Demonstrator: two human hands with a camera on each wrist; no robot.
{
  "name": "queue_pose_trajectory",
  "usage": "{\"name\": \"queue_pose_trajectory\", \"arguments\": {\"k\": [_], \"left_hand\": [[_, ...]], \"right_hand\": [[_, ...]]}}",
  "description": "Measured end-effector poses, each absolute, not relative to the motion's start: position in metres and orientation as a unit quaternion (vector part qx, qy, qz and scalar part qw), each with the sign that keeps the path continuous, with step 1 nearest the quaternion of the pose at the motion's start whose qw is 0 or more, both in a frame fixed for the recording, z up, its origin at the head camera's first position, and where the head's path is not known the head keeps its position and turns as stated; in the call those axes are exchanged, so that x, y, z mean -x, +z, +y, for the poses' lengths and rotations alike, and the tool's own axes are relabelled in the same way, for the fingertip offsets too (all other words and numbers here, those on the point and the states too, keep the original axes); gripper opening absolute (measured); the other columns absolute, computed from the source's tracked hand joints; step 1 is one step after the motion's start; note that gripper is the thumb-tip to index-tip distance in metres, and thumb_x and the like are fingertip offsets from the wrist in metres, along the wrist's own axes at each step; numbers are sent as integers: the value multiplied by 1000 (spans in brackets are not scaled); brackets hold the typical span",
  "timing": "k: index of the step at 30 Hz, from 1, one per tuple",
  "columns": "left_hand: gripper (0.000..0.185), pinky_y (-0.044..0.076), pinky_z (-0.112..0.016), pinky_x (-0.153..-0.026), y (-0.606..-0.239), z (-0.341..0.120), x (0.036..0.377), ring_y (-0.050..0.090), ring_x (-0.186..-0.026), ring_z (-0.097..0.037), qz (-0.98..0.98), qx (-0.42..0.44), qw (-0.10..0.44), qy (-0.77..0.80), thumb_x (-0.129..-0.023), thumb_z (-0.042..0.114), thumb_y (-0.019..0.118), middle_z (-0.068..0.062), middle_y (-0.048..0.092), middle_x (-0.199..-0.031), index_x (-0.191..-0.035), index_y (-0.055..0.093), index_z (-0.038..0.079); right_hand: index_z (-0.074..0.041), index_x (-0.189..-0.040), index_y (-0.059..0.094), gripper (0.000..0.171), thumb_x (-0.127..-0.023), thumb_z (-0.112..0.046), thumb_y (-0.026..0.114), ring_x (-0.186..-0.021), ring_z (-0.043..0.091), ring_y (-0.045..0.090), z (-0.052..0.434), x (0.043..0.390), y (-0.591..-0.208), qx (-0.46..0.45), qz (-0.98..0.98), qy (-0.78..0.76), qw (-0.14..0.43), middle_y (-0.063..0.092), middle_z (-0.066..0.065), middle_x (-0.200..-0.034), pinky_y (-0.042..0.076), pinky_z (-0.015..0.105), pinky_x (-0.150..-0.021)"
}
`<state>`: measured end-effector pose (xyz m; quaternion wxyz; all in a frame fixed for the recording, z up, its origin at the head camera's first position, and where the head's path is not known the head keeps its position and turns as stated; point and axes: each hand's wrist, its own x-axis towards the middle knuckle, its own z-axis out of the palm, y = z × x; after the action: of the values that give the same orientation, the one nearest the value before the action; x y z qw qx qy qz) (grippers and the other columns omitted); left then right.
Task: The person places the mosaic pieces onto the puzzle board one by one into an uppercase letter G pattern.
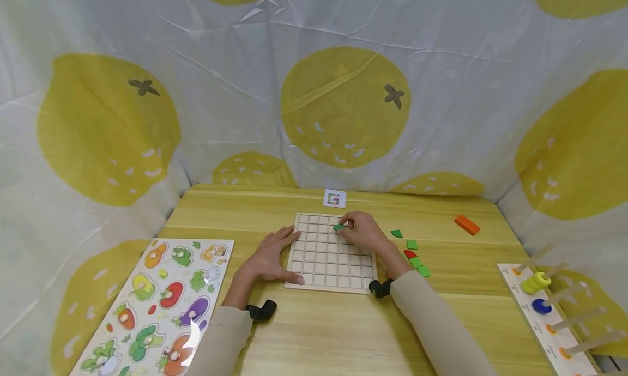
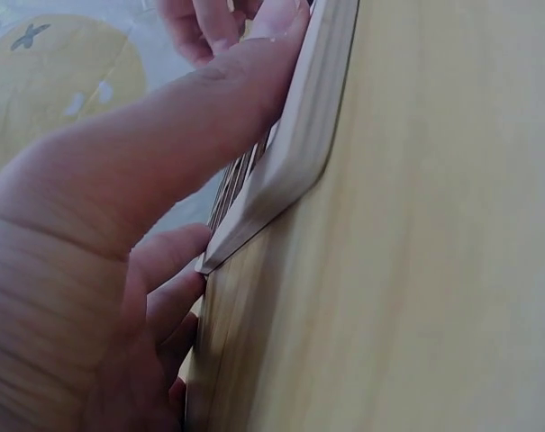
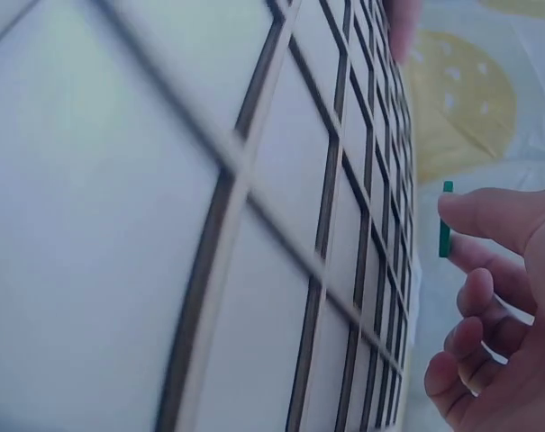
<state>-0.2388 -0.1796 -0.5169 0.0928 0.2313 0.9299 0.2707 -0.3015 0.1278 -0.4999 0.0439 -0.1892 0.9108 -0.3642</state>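
On the pale wooden table [image 1: 319, 332], seen from the head camera, a square wooden grid board with rows of shallow cells [image 1: 330, 253] lies between the person's two arms. The left hand [image 1: 271, 256] rests flat along the board's left edge, fingers straight and slightly spread, thumb along the near edge, apparently to steady the board. The right hand [image 1: 362, 230] is over the far right cells and pinches a small flat green tile [image 1: 338, 227] between thumb and fingertips, just above the board's second row. More loose green and red tiles [image 1: 413, 254] lie on the table just right of the board, within easy reach of that hand, and a small printed pattern card [image 1: 334, 198] sits beyond the far edge. From the left wrist, the thumb [image 2: 200, 117] presses on the board's rim, the other fingers loosely bent beside it. From the right wrist, the green tile [image 3: 446, 230] shows edge-on, held at a fingertip near the grid, not yet seated in a cell.
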Motion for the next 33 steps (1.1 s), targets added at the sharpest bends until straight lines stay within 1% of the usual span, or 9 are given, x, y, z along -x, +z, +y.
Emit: {"name": "queue_pose_trajectory", "arguments": {"k": [5,10,17,23,33], "left_hand": [[126,8,-55,-131,-517,-179,239,12,-162,-29,930,-223,96,275,-62,66,90,-4,19,-174,-163,33,19],[125,7,-55,-131,-518,-181,238,12,-162,-28,932,-221,94,270,-62,67,90,-3,19,-174,-163,33,21],[125,7,-55,-131,-520,-181,240,12,-162,-27,933,-221,90,269,-62,69,89,-2,19,-174,-163,33,23],[124,6,-53,-132,-521,-179,241,11,-162,-26,935,-218,93,265,-62,69,89,0,18,-174,-163,33,24],[125,5,-53,-132,-519,-180,241,10,-162,-25,933,-216,98,270,-62,68,90,0,17,-174,-163,32,23]], "right_hand": [[-9,-111,73,20,-95,-22,73,-62,15,42,106,307,-503,199,902,-380,56,54,2,-77,39,29,-64],[-10,-111,73,19,-95,-21,74,-63,13,44,86,310,-506,200,899,-384,61,55,1,-76,41,27,-64],[-11,-114,73,22,-96,-24,73,-61,13,44,67,315,-509,194,904,-375,61,55,2,-77,39,27,-61],[-13,-113,73,21,-96,-24,73,-61,12,45,61,317,-510,197,916,-345,56,56,0,-76,38,26,-60],[-13,-111,74,19,-94,-22,75,-63,12,45,60,317,-509,190,915,-351,63,55,-1,-76,38,26,-61]]}}
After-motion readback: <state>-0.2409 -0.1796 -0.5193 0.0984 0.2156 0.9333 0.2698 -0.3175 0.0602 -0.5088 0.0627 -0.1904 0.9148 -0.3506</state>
